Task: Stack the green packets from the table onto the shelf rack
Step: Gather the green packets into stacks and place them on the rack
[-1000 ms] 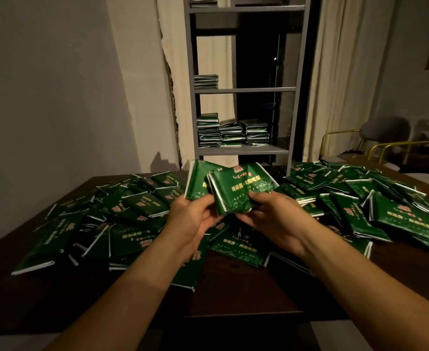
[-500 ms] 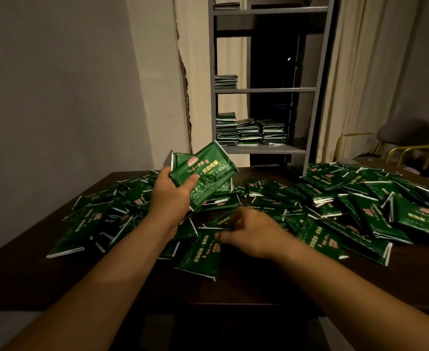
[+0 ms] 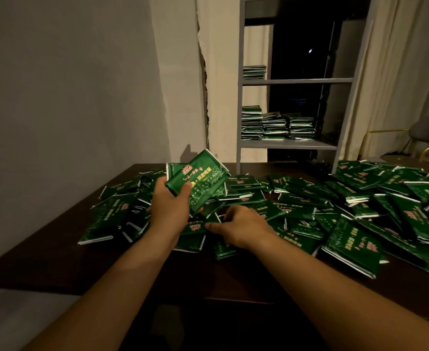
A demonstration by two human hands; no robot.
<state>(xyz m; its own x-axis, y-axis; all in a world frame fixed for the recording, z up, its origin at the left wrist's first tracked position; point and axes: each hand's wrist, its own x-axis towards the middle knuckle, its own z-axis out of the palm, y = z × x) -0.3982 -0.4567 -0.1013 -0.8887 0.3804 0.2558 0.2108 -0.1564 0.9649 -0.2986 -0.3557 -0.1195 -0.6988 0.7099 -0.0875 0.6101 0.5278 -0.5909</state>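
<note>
Gathering's the step you're on: your left hand (image 3: 169, 206) grips a small bunch of glossy green foil packets (image 3: 199, 179) mid-frame, right hand (image 3: 242, 228) fingers curled onto another packet in the tabletop pile (image 3: 297, 214), so pinch it, then head for the grey metal shelf rack (image 3: 292, 146) upper right.

We see green packets (image 3: 355, 196) strewn flat and overlapping across the dark surface (image 3: 56, 254); a few tilted packets (image 3: 198, 181) are raised above them; neat stacks (image 3: 275, 125) sit on the shelf rack (image 3: 288, 145).

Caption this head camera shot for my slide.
Left hand holds green packets; right hand reaches into the table pile.
</note>
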